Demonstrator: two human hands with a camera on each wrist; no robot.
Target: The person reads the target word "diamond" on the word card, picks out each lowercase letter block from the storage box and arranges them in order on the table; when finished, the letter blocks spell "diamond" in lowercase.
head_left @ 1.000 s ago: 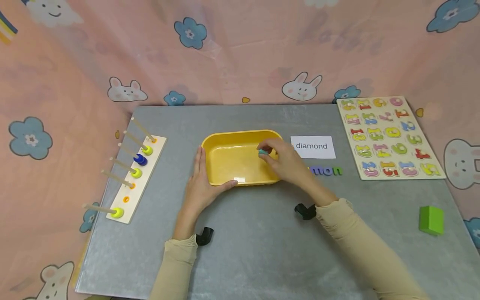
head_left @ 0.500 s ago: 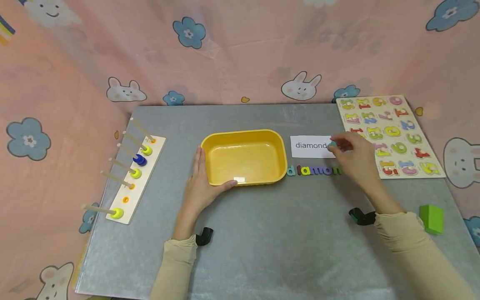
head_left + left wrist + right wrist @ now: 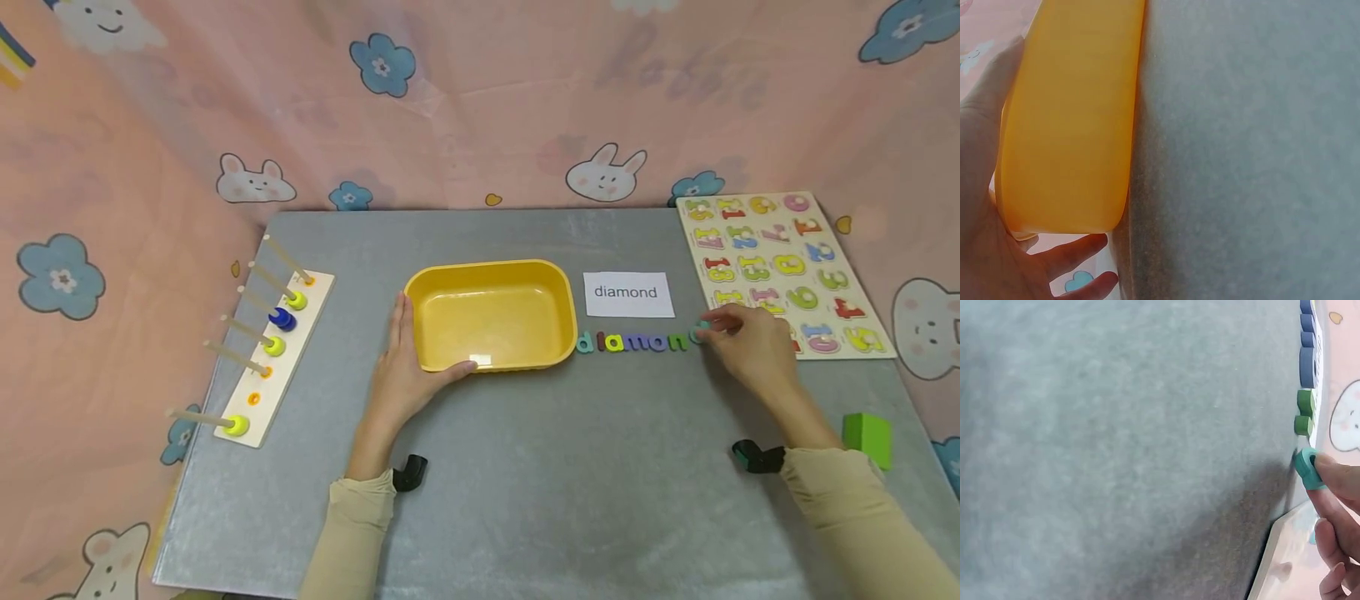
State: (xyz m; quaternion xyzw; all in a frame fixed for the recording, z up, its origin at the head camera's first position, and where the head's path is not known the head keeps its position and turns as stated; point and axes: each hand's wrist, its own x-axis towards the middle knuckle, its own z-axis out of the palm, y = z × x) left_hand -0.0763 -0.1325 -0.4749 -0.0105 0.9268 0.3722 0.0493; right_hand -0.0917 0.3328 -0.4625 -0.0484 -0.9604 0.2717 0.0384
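My right hand (image 3: 753,346) pinches a teal letter (image 3: 1310,469) between thumb and fingertips, at the right end of a row of coloured letters. That row reads "diamon"; its green n (image 3: 677,342) is nearest the held letter. In the right wrist view the teal letter sits just beyond the green n (image 3: 1304,412), with a small gap between them. My left hand (image 3: 405,375) rests against the left front corner of a yellow tray (image 3: 491,365), its fingers straight along the side and the thumb along the front. No loose pieces show in the tray.
A white card (image 3: 628,295) printed "diamond" lies behind the letters. The wooden number puzzle board (image 3: 851,285) is at the right, partly under my right hand. A green block (image 3: 867,441) stands near my right sleeve. At the left is a pegboard (image 3: 277,375) with several rings.
My right hand has carried the teal letter from over the tray rightward, past the card, then down to the end of the letter row. The left hand stays at the tray.
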